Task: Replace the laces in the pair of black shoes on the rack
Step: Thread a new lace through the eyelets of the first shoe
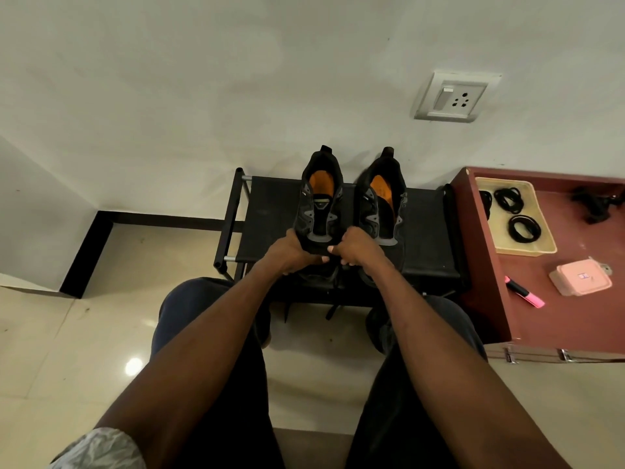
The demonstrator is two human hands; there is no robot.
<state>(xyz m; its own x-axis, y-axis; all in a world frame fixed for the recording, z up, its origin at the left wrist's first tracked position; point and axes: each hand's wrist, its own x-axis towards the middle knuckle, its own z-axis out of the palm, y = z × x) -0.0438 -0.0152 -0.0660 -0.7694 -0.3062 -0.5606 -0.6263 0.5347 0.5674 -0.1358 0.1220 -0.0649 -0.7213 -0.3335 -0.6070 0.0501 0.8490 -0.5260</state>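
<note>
Two shoes, two hands: both hands are on the left-hand shoe.
Floor (67, 333): glossy beige tiles at left, dark skirting along the wall base.
Sleeve (101, 448): pale, pushed up on the left arm at the bottom edge.
Rack (270, 211): black frame with a black fabric top shelf, standing against the white wall.
Left shoe (319, 198): black with grey eyelet panels and an orange insole, on the top shelf, toe toward the person, no lace in the eyelets.
Left hand (287, 253): grip curled round the left side of this shoe's toe, fingers underneath.
Right hand (355, 248): grip curled against the right side of the same toe, thumb tip on the toe top; whether it also pinches a lace cannot be told.
Right shoe (384, 204): same make, just beside the left shoe on the shelf, partly behind the right hand, untouched.
Loose strands (333, 309): dark, hanging below the front of the shelf between the knees.
Wall socket (456, 96): white plate with switch, above and right of the shoes.
Worktop (527, 265): reddish brown, just right of the rack.
Tray (541, 248): yellow, on the worktop.
Coiled black laces (509, 199): bundles lying in the tray.
Pink marker (524, 292): near the worktop's front.
Pink box (580, 277): right of the marker.
</note>
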